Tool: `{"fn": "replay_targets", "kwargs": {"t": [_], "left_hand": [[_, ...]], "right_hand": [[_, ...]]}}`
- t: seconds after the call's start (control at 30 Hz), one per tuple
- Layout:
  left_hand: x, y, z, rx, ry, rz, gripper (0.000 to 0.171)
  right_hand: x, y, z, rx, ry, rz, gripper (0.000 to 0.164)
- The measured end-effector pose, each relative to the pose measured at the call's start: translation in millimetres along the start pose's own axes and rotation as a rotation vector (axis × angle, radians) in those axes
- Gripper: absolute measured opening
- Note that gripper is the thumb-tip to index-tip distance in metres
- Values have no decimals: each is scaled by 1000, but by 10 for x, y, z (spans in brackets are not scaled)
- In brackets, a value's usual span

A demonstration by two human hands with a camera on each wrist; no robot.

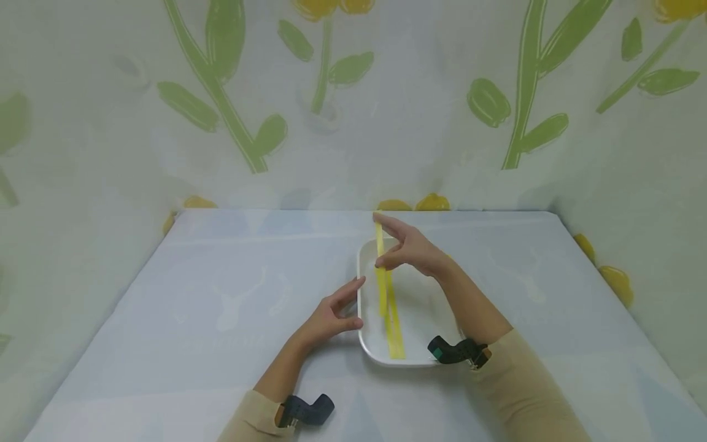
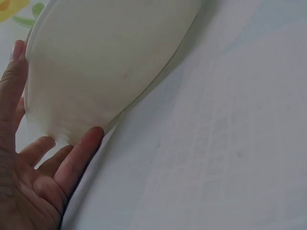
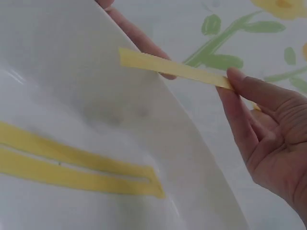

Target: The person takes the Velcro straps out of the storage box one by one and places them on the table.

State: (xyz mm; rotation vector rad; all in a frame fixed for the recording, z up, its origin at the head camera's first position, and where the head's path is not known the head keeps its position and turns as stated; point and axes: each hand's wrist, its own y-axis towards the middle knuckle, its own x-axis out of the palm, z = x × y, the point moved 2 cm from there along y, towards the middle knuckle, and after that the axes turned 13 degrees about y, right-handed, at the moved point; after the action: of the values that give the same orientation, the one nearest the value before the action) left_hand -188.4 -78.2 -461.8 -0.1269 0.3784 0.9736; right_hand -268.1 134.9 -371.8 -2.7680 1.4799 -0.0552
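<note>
A white rectangular tray [image 1: 428, 307] with rounded corners stands on the table. My right hand [image 1: 417, 250] is over its far left part and pinches a thin, flat yellow strip [image 3: 182, 70] between thumb and fingertips. Inside the tray lie more yellow strips [image 3: 76, 155], side by side and close together at one end in the right wrist view. My left hand [image 1: 331, 314] rests its fingertips and thumb against the outer left wall of the tray, fingers spread. In the left wrist view those fingers [image 2: 79, 158] touch the tray's pale outer wall.
The tray stands on a pale, faintly patterned tabletop [image 1: 182, 307]. Behind and beside it hangs a white cloth [image 1: 397, 123] printed with green stems and yellow flowers. Each wrist wears a dark camera mount; the right one [image 1: 455, 351] overlaps the tray's near right corner.
</note>
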Motion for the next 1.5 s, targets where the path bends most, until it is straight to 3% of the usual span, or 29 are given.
{"fn": "replay_targets", "kwargs": {"t": [0.43,0.73,1.13,1.5], "left_hand": [[-3,-2,-12,40,-9,9,78],[-16,-14,21,11,-8,23,80],[-13,-12,7,9,-13,22,79],[-21,-9,34,-12,-6,20,79]], "right_hand": [[-185,-198,-244,-24,-36,56,93],[-319,-373,-344,-22,-36,72,94],[-551,-651,-342,-16,-65,116,94],[-769,-935,-340,44,-178,163,97]]}}
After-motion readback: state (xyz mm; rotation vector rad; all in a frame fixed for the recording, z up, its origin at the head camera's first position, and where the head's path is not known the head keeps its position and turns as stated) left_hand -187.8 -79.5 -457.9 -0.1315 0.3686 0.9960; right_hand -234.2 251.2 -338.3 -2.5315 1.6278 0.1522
